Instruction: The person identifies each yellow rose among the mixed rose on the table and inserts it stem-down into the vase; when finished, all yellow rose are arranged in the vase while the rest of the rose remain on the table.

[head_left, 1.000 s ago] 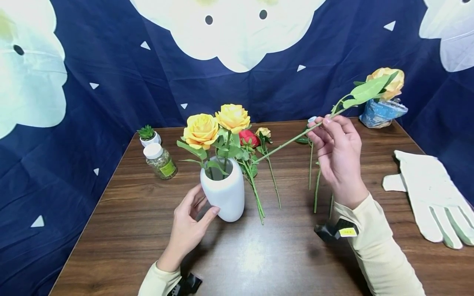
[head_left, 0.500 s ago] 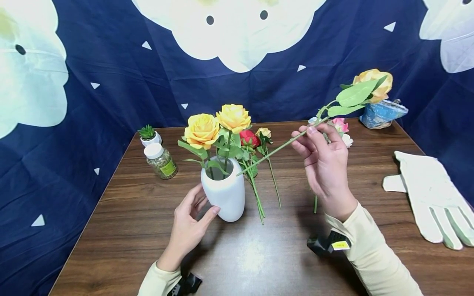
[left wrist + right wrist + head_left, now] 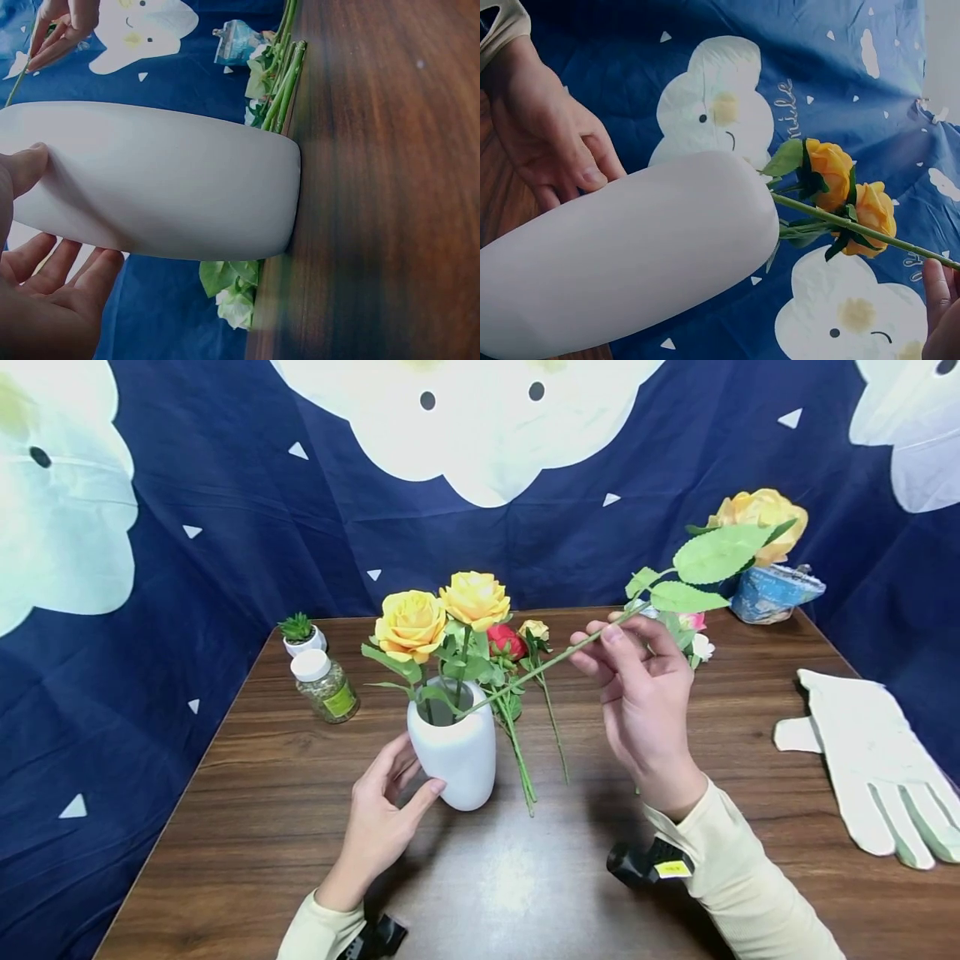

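Note:
A white vase (image 3: 453, 762) stands upright on the table with two yellow roses (image 3: 409, 625) in it. My left hand (image 3: 387, 814) holds its left side, thumb in front and fingers behind. Between thumb and fingers, my right hand (image 3: 645, 702) pinches the green stem of another yellow rose (image 3: 759, 523), whose bloom points up to the right. The lower end of that stem is at the vase's mouth, over the right rim. In the right wrist view the stem (image 3: 885, 237) runs to the mouth beside the two blooms.
Right behind the vase lie a red rose (image 3: 507, 642) and a small pale yellow rose (image 3: 534, 629). Pink and white flowers (image 3: 702, 647) lie partly behind my right hand. A lidded jar (image 3: 326, 687) and potted succulent (image 3: 302, 633) stand left; a glove (image 3: 873, 760) and blue bag (image 3: 776, 593) are right.
My right hand has moved left with the rose, bringing its stem's lower end from right of the vase to the vase's mouth. My left hand stays on the vase.

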`<state>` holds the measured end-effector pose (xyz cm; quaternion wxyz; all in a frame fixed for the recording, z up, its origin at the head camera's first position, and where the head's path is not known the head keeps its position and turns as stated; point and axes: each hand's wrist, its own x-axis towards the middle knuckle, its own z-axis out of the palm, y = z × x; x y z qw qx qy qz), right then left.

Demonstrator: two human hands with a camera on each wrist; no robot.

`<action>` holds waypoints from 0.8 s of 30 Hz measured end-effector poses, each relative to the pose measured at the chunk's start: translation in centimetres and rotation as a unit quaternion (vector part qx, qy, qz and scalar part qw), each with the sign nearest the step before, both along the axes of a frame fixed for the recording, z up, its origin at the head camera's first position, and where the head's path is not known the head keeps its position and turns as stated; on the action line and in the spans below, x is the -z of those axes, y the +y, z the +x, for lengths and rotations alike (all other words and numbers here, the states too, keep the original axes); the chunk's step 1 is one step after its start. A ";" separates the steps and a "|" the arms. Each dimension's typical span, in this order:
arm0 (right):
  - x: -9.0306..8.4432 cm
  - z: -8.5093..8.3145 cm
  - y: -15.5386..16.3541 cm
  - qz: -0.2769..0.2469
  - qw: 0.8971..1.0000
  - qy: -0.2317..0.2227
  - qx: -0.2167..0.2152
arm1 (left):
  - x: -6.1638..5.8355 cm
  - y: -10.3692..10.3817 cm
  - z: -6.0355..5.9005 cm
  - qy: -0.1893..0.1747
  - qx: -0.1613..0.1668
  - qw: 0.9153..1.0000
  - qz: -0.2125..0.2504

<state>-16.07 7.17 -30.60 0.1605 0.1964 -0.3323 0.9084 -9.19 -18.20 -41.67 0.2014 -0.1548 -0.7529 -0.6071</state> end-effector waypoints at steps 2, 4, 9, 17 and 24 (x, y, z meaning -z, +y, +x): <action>0.1 0.0 -0.3 0.010 1.000 0.015 0.000 | 0.0 0.0 0.0 0.001 0.000 1.000 0.000; 0.2 0.0 -0.6 0.028 0.999 0.029 0.005 | 0.0 0.0 0.0 0.001 0.001 1.000 -0.001; 0.2 0.2 -1.6 0.093 0.993 0.054 0.037 | 0.0 0.0 0.0 -0.002 0.000 1.000 -0.001; 0.4 0.6 -3.1 0.175 0.981 0.046 0.069 | 0.0 0.0 0.1 -0.006 -0.001 1.000 -0.001; 0.8 0.5 -4.2 0.198 0.979 0.025 0.047 | 0.0 0.0 0.1 -0.004 0.000 1.000 0.001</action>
